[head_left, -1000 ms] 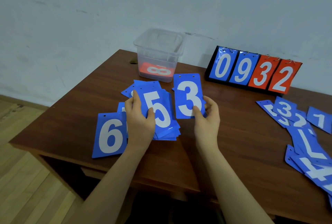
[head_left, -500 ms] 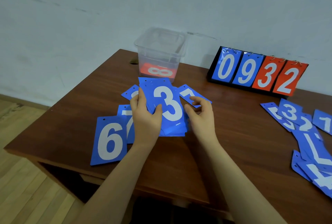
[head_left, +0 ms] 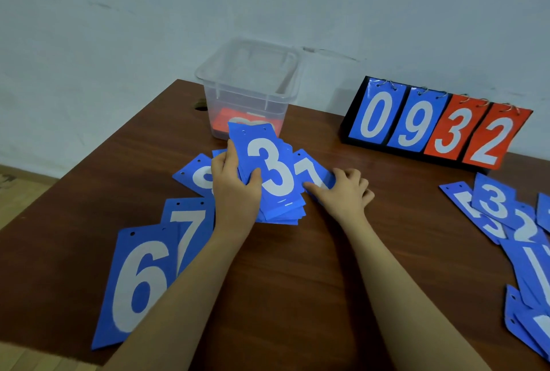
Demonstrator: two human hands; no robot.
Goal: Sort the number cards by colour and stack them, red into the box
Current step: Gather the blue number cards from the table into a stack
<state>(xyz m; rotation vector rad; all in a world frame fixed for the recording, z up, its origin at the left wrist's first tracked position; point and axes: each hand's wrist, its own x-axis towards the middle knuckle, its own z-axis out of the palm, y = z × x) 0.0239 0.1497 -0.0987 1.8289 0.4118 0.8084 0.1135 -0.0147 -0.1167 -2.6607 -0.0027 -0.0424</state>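
The left hand (head_left: 235, 189) grips the blue stack (head_left: 272, 180), topped by a 3, steadying it on the table (head_left: 285, 281). The right hand (head_left: 342, 192), fingers curled, presses on a loose blue 7 card (head_left: 314, 171), probably to add it next. Red cards (head_left: 235, 122) lie in the clear box (head_left: 250, 85).

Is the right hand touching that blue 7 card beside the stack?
Touching. The head view shows the right hand with fingertips pressed on the blue 7 card.
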